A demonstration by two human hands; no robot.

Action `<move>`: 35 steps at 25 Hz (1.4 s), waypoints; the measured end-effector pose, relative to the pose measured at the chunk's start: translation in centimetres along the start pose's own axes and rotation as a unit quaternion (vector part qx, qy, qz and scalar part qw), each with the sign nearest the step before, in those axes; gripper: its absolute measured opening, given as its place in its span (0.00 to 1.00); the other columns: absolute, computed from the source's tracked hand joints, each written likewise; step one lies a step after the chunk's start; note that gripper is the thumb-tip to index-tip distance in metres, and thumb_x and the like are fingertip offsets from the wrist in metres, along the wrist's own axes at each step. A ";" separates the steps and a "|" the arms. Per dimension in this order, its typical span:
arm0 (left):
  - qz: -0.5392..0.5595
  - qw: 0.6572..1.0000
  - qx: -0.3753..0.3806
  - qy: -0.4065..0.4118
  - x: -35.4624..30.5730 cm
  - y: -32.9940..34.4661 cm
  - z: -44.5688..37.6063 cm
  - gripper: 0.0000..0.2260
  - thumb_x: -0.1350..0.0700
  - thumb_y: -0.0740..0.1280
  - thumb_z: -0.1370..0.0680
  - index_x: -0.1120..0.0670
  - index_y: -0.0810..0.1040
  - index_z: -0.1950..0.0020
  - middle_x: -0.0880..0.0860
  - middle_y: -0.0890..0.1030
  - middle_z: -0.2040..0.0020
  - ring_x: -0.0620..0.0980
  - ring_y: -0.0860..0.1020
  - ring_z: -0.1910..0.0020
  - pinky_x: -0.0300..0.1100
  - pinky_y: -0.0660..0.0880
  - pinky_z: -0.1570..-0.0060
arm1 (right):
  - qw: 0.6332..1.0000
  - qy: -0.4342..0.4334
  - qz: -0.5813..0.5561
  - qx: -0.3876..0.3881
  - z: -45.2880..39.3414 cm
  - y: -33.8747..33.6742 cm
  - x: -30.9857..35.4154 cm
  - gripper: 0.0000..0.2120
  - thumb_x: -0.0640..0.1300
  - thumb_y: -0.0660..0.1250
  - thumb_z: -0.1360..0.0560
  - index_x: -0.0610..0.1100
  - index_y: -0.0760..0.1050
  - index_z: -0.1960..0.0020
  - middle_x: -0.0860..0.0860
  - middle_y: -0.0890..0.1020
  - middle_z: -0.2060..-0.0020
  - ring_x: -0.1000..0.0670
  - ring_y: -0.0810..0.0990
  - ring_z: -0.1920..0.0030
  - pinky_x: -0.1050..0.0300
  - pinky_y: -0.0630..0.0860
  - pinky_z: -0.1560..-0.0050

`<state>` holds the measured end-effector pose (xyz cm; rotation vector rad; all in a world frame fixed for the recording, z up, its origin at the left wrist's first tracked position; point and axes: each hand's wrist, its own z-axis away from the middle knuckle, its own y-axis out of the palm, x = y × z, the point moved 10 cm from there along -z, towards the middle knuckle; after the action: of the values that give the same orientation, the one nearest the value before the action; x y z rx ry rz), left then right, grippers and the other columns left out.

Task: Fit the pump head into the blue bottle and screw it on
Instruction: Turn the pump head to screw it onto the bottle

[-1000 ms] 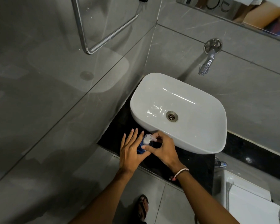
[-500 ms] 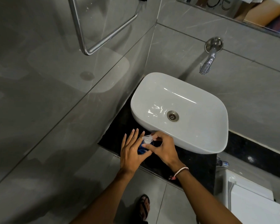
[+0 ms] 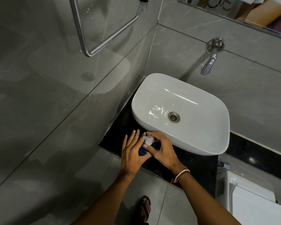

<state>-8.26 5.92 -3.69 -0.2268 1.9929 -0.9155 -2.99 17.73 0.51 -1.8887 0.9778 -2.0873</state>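
Standing on the black worktop (image 3: 191, 161), just in front of the white basin (image 3: 182, 111), the blue bottle (image 3: 143, 149) is mostly hidden between two bare hands. Only a patch of its blue body shows in the gap between them. The left hand (image 3: 131, 153) lies flat against the bottle's left side, its fingers (image 3: 133, 137) straight and pointing away from the person rather than wrapped around, with the thumb crossing toward the front of the bottle; this grip is loose, a bracing palm more than a closed hold. The right hand (image 3: 162, 151) curls over the top of the bottle, thumb and fingertips pinched around the collar beneath the clear pump head (image 3: 148, 140), so its grip is closed on the pump head. The pump head sits on the bottle's neck with its nozzle pointing to the left and away from the person; how far it is threaded on cannot be told. A pale band (image 3: 182, 173) circles the right wrist. A chrome tap (image 3: 208, 64) projects from the grey tiled wall above the basin, whose drain (image 3: 173, 117) shows at its middle. A sandalled foot (image 3: 145, 208) rests on the floor tiles below.
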 end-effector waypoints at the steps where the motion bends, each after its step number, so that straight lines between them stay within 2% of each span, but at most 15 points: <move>1: -0.001 1.000 0.002 -0.001 0.0 0.1 0.0 0.33 0.44 0.76 0.31 0.55 0.75 0.30 0.57 0.74 0.28 0.54 0.67 0.25 0.61 0.63 0.27 | 1.000 -0.008 0.010 0.003 0.0 0.1 0.1 0.18 0.48 0.78 0.28 0.51 0.82 0.39 0.59 0.82 0.44 0.60 0.78 0.39 0.62 0.75 0.35; 3: -0.001 1.000 0.003 0.000 0.1 0.1 0.0 0.33 0.43 0.76 0.31 0.55 0.75 0.29 0.56 0.74 0.28 0.53 0.66 0.25 0.60 0.62 0.26 | 1.000 -0.007 0.017 -0.025 0.1 -0.1 0.2 0.16 0.51 0.79 0.30 0.52 0.84 0.43 0.63 0.82 0.48 0.60 0.78 0.41 0.62 0.76 0.39; 6: 0.004 1.000 0.000 0.000 0.1 -0.1 0.1 0.33 0.43 0.75 0.30 0.54 0.74 0.29 0.56 0.74 0.28 0.52 0.66 0.24 0.60 0.62 0.26 | 0.997 0.002 0.018 -0.074 0.3 -0.6 0.1 0.18 0.54 0.81 0.34 0.52 0.84 0.46 0.59 0.83 0.50 0.57 0.80 0.45 0.63 0.77 0.43; 9: 0.006 1.000 -0.011 0.002 -0.1 -0.2 0.1 0.30 0.46 0.75 0.31 0.56 0.76 0.31 0.58 0.75 0.29 0.55 0.68 0.26 0.62 0.64 0.28 | 0.998 -0.038 0.033 -0.041 0.8 0.2 0.5 0.20 0.51 0.78 0.29 0.52 0.82 0.38 0.58 0.81 0.40 0.59 0.76 0.37 0.65 0.73 0.35; 11: 0.004 1.000 -0.004 0.003 -0.1 -0.1 0.2 0.32 0.46 0.76 0.31 0.56 0.75 0.30 0.58 0.74 0.28 0.54 0.67 0.25 0.62 0.63 0.27 | 0.998 -0.034 0.033 -0.049 0.9 -0.1 0.3 0.18 0.49 0.78 0.28 0.52 0.83 0.39 0.58 0.82 0.42 0.59 0.76 0.38 0.63 0.74 0.36; 14: 0.003 1.000 -0.003 0.003 0.0 -0.2 0.2 0.33 0.45 0.76 0.32 0.55 0.75 0.29 0.57 0.74 0.28 0.53 0.66 0.25 0.59 0.61 0.25 | 0.997 -0.004 0.044 -0.067 0.5 -0.6 -0.2 0.19 0.53 0.80 0.31 0.49 0.84 0.43 0.55 0.84 0.47 0.58 0.78 0.42 0.66 0.74 0.40; 16: 0.006 1.000 -0.004 0.004 -0.1 -0.2 0.1 0.33 0.46 0.77 0.32 0.55 0.75 0.30 0.58 0.74 0.29 0.54 0.67 0.25 0.62 0.63 0.27 | 0.998 -0.026 0.048 -0.035 0.4 -0.2 0.2 0.19 0.52 0.78 0.29 0.50 0.82 0.39 0.56 0.82 0.42 0.61 0.75 0.39 0.69 0.71 0.37; 18: 0.008 1.000 -0.003 0.002 -0.1 -0.2 0.1 0.32 0.47 0.77 0.33 0.56 0.76 0.31 0.59 0.75 0.29 0.56 0.68 0.26 0.62 0.63 0.27 | 0.997 -0.053 0.061 -0.006 0.6 0.3 0.6 0.18 0.50 0.74 0.25 0.52 0.80 0.35 0.57 0.81 0.40 0.61 0.74 0.37 0.67 0.70 0.34; 20: 0.004 1.000 -0.001 -0.001 0.0 -0.1 0.2 0.33 0.47 0.78 0.33 0.55 0.76 0.30 0.58 0.75 0.29 0.55 0.67 0.25 0.61 0.63 0.27 | 0.995 -0.058 0.075 -0.021 0.9 0.4 0.7 0.18 0.50 0.73 0.24 0.53 0.80 0.35 0.56 0.82 0.42 0.57 0.76 0.39 0.65 0.72 0.36; 23: -0.003 1.000 0.002 0.001 0.0 -0.1 0.1 0.33 0.46 0.78 0.33 0.54 0.75 0.30 0.57 0.75 0.28 0.53 0.67 0.25 0.60 0.62 0.26 | 0.995 -0.039 0.064 -0.059 1.0 -0.1 0.4 0.18 0.52 0.75 0.26 0.52 0.82 0.37 0.56 0.84 0.45 0.56 0.78 0.41 0.69 0.72 0.39; 27: -0.001 1.000 0.002 0.004 0.2 0.1 0.1 0.33 0.47 0.79 0.34 0.56 0.77 0.32 0.58 0.75 0.29 0.55 0.68 0.26 0.63 0.65 0.28 | 0.994 -0.073 0.081 -0.018 1.0 0.4 1.1 0.18 0.49 0.72 0.22 0.52 0.79 0.32 0.56 0.80 0.38 0.55 0.74 0.36 0.69 0.67 0.33; 30: -0.009 1.000 -0.001 0.008 0.1 0.0 0.1 0.32 0.47 0.79 0.34 0.55 0.77 0.32 0.58 0.76 0.30 0.55 0.69 0.27 0.63 0.65 0.29 | 0.993 -0.065 0.092 -0.034 1.3 0.4 1.1 0.18 0.48 0.71 0.22 0.52 0.78 0.33 0.60 0.79 0.42 0.54 0.76 0.39 0.68 0.69 0.37; 32: -0.019 1.000 0.002 0.015 0.0 -0.1 0.0 0.32 0.46 0.78 0.34 0.54 0.77 0.32 0.57 0.76 0.30 0.55 0.69 0.27 0.63 0.65 0.28 | 0.993 -0.056 0.096 -0.043 1.3 0.5 1.0 0.18 0.49 0.71 0.22 0.51 0.79 0.33 0.57 0.80 0.43 0.53 0.76 0.40 0.67 0.71 0.39; 35: -0.024 1.000 0.003 0.014 0.1 -0.1 0.0 0.31 0.46 0.78 0.34 0.55 0.78 0.33 0.58 0.76 0.30 0.56 0.70 0.27 0.63 0.65 0.29 | 0.992 -0.075 0.101 -0.017 1.1 0.6 1.2 0.18 0.49 0.71 0.21 0.49 0.79 0.32 0.53 0.81 0.39 0.54 0.75 0.37 0.71 0.66 0.34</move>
<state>-8.28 5.78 -3.66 -0.2607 2.0182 -0.9593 -2.31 16.28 1.15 -1.8443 1.1232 -1.8006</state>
